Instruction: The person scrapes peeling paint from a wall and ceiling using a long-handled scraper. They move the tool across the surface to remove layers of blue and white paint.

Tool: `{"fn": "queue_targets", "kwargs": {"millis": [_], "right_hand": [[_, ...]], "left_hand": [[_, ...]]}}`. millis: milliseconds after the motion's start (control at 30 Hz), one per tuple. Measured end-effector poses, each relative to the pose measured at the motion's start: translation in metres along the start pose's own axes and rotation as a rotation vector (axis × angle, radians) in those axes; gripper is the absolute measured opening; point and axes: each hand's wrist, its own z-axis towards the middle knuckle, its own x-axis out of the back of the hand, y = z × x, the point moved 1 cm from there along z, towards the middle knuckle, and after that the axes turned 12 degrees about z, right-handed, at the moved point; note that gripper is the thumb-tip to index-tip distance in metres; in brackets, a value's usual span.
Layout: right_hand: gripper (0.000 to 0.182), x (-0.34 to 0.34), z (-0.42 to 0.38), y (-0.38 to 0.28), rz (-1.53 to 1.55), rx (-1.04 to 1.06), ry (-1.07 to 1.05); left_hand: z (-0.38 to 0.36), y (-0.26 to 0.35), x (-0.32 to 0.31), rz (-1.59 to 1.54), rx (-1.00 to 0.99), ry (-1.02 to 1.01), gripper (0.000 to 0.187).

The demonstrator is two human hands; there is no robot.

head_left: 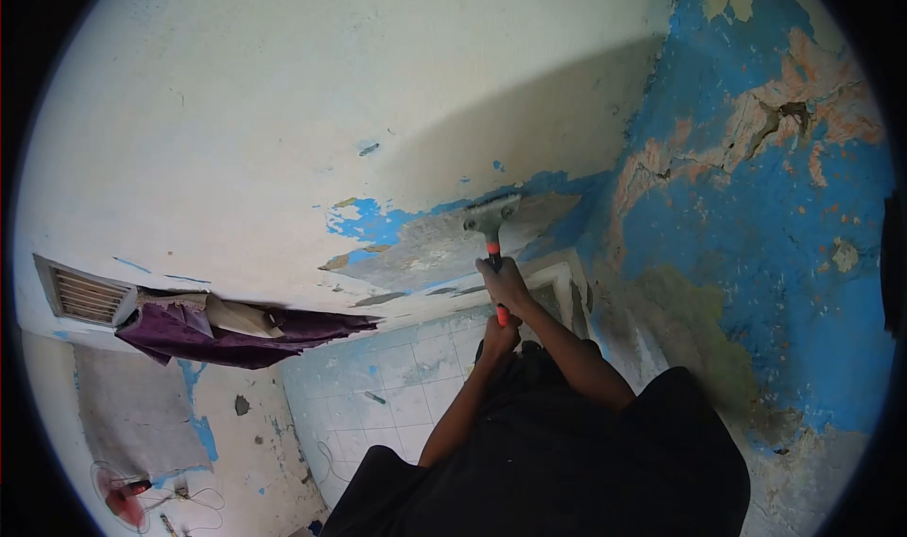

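Both of my hands are closed around a long-handled scraper point(490, 227) with a wide metal head and a red and black handle. My right hand point(507, 285) grips the upper handle, just below the head. Lower down, my left hand point(501, 337) is wrapped round the handle's end. The scraper's blade edge lies at the patch of bare grey plaster point(416, 249) on the wall, close to its border with the cream paint point(312, 93). Blue paint point(364, 223) shows in ragged flakes around this patch.
To the right, a blue wall point(803, 272) has peeling, cracked plaster. A purple cloth point(203, 337) hangs at the left beside a slatted vent point(87, 294). Below are a tiled floor point(406, 400) with debris and a red fan point(123, 501) with loose cables.
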Motion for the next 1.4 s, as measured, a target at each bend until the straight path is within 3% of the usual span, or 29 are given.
{"fn": "queue_targets", "kwargs": {"millis": [67, 167, 467, 600, 733, 933, 1267, 1400], "right_hand": [[0.04, 0.0, 0.0, -0.002, 0.001, -0.001, -0.015], [0.04, 0.006, 0.004, 0.033, -0.032, -0.079, 0.04], [0.041, 0.009, 0.002, 0.036, -0.023, -0.084, 0.01], [0.042, 0.0, -0.004, -0.004, -0.058, 0.03, 0.016], [0.042, 0.01, 0.012, 0.054, -0.131, -0.005, 0.015], [0.039, -0.001, 0.0, 0.024, 0.015, -0.059, 0.016], [0.037, 0.005, 0.001, 0.042, 0.042, -0.112, -0.031], [0.036, 0.001, -0.003, 0.019, 0.109, -0.125, -0.069]], "left_hand": [[-0.005, 0.012, 0.002, -0.031, -0.003, -0.004, 0.022], [0.003, -0.02, -0.007, 0.107, 0.076, 0.011, 0.022], [-0.01, -0.013, -0.006, 0.035, 0.056, 0.019, 0.022], [-0.006, -0.002, 0.0, 0.035, -0.018, 0.02, 0.023], [-0.004, -0.022, -0.008, 0.052, 0.065, -0.014, 0.024], [-0.012, -0.011, 0.004, 0.076, 0.029, -0.005, 0.024], [-0.007, -0.025, -0.001, 0.073, 0.025, -0.01, 0.027], [-0.008, -0.019, 0.004, 0.132, 0.012, 0.038, 0.027]]}}
